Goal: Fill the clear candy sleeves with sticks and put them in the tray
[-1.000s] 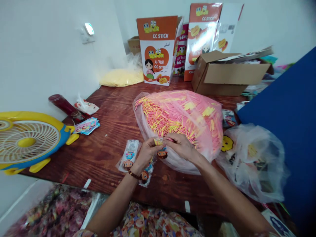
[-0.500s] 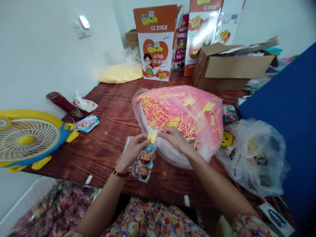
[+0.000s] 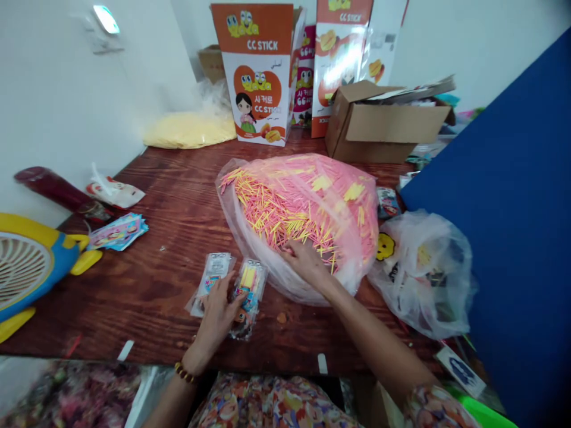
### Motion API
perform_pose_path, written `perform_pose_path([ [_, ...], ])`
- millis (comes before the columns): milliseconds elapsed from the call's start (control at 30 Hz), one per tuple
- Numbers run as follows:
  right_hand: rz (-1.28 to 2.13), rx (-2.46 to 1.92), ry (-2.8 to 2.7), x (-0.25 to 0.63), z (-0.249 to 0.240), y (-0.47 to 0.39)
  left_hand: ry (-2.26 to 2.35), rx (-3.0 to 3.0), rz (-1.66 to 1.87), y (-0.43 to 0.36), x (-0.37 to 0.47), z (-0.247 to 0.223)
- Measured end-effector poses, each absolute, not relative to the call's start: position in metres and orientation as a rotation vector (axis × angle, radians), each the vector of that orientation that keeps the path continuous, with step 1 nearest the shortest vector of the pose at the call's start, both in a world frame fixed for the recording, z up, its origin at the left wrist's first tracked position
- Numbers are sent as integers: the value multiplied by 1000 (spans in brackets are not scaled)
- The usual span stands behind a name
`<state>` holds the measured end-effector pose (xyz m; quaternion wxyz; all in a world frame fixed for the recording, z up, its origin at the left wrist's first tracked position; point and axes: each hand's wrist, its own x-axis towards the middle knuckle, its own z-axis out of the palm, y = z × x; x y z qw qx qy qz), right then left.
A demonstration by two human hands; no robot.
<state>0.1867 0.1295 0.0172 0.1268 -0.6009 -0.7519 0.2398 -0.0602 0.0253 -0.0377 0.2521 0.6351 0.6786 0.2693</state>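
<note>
My left hand (image 3: 218, 312) rests open and palm down over two small printed packets, its fingers spread. The right-hand packet (image 3: 248, 278) is clear plastic and shows yellow and pink sticks inside above cartoon faces. To its left lies another packet (image 3: 216, 267), partly covered by my fingers. My right hand (image 3: 306, 261) reaches to the mouth of a big clear plastic bag (image 3: 285, 279), its fingers curled together at the heap of thin pink and yellow sticks (image 3: 267, 208). A little pink shows at those fingertips, but I cannot make out what they hold.
At left stand a yellow and blue fan (image 3: 40, 255), a dark red bottle (image 3: 53, 187) and blue cards (image 3: 118, 230). CC Stick boxes (image 3: 256, 77) and an open carton (image 3: 383, 122) line the back. A knotted plastic bag (image 3: 428, 273) sits right, beside a blue panel (image 3: 504, 196).
My left hand has let the stick-filled packet down on the table and opened over both packets. My right hand has left the packet for the sticks in the bag. The view has shifted right.
</note>
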Motion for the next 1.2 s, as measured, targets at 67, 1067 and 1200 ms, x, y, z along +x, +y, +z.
perform_pose_path([
  [67,613,-1897,-2191,222,13,146,1855,1713,721,26,-62,-41],
  [1067,-196,-1234,-3010,310,-12,222,2406,1615,364,91,-130,-41],
  [1200,-66,-1235,-2963,308,-12,223,2349,1529,503,94,-134,-42],
])
